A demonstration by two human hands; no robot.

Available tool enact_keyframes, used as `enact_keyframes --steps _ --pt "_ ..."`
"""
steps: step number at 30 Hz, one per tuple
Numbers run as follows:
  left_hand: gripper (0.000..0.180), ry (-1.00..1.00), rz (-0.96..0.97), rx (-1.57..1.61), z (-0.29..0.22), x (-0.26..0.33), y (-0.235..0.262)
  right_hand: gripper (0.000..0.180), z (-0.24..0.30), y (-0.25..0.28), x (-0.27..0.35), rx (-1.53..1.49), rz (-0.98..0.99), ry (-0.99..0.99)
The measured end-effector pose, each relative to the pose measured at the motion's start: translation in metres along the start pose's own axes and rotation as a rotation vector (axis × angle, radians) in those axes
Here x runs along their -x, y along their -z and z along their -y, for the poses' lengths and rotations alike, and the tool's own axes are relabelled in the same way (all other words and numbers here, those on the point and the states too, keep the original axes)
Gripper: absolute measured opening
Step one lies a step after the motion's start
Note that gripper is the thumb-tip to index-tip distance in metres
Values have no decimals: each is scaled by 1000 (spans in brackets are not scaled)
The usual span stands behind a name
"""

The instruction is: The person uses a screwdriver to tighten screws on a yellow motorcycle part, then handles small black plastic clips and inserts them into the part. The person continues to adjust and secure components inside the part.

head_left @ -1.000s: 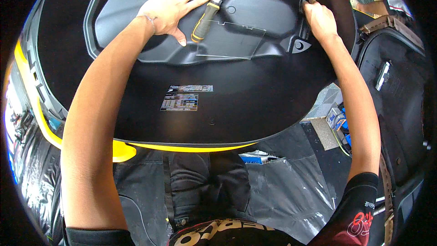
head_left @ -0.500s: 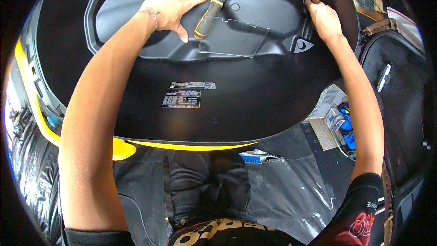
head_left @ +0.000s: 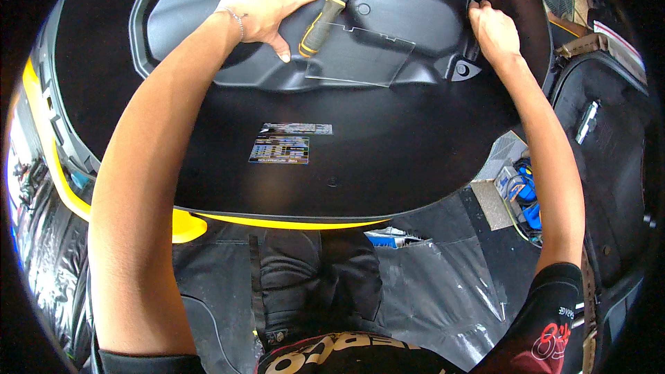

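My left hand lies open, palm down with fingers spread, on a large black moulded panel with a sunken grey-black middle. Beside its fingers rests a screwdriver with a grey and yellow handle. Its handle overlaps the corner of a clear plastic plate lying in the hollow. My right hand is closed at the right edge of the hollow. Its fingertips are curled against the dark plastic, and what they grip is hidden. Just below it sits a small triangular fitting with a round mark.
Printed labels are stuck on the panel's near part. Yellow bodywork edges it at the front and left. At the right are a black padded part and a box with blue items. Black sheeting covers the floor.
Both hands keep their places and poses. The panel, screwdriver and clear plate appear shifted very slightly to the right in the picture.
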State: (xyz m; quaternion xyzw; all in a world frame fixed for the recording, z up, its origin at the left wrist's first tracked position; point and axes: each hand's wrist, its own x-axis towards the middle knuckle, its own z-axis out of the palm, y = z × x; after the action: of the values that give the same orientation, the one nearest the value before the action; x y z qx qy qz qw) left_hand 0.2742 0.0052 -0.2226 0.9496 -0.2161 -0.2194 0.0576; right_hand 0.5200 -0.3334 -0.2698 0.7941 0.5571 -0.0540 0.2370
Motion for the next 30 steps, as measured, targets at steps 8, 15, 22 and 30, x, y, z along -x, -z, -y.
enact_keyframes --steps 8,15,22,30 --pt "143 7 9 11 -1 -1 0 10 2 18 -9 29 111 128" --pt "143 -10 -113 -37 4 -2 -23 14 9 16 -14 137 199 115" --pt "144 -6 -23 32 2 0 -1 30 9 6 -19 162 253 8" --pt "144 8 -38 -27 2 -4 -9 22 7 7 -4 -31 62 7"
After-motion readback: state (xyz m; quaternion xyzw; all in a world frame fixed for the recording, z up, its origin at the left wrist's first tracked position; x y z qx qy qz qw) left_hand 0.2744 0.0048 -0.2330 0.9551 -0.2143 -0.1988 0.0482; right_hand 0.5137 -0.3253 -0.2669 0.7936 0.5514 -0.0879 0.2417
